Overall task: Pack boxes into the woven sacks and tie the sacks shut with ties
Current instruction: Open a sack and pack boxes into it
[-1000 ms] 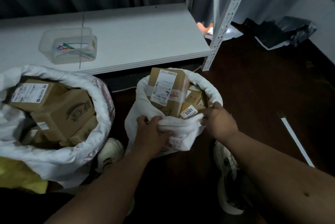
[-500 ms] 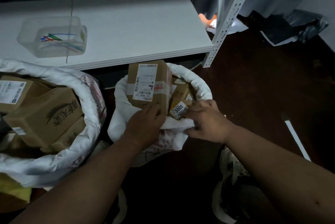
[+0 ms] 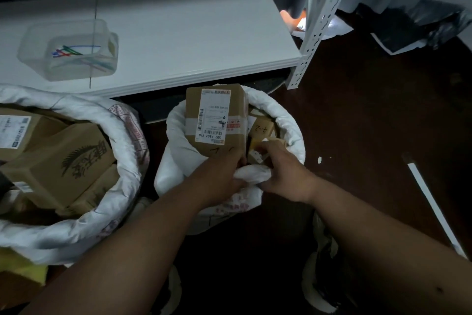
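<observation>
The small woven sack [image 3: 178,161] stands on the dark floor just in front of the white shelf board [image 3: 178,33], its white crinkled fabric rolled down into a thick rim. Both hands meet at the near rim. The left hand [image 3: 219,174] has its fingers closed on a bunched fold of sack fabric [image 3: 252,174], knuckles against the base of the tall box [image 3: 214,120]. The right hand [image 3: 283,174] pinches the same fold from the other side, fingers curled narrow.

The tall box is plain brown cardboard, rectangular, banded with pale tape, and rises above the rim. Its white shipping label [image 3: 213,115] reads "507 P802 1T0"; the smaller print is not legible. A smaller box [image 3: 263,129] beside it bears handwriting resembling "7-4".

The large woven sack [image 3: 122,161], to the left, is also rolled down and holds several cardboard boxes; one printed box [image 3: 63,159] carries a dark logo with characters, illegible.

Near the left edge of the shelf board sits a clear plastic container [image 3: 69,49] holding coloured ties [image 3: 74,53]. A perforated white metal upright [image 3: 316,26] stands at the board's right corner. Crumpled dark plastic [image 3: 421,26] lies on the floor beyond.
</observation>
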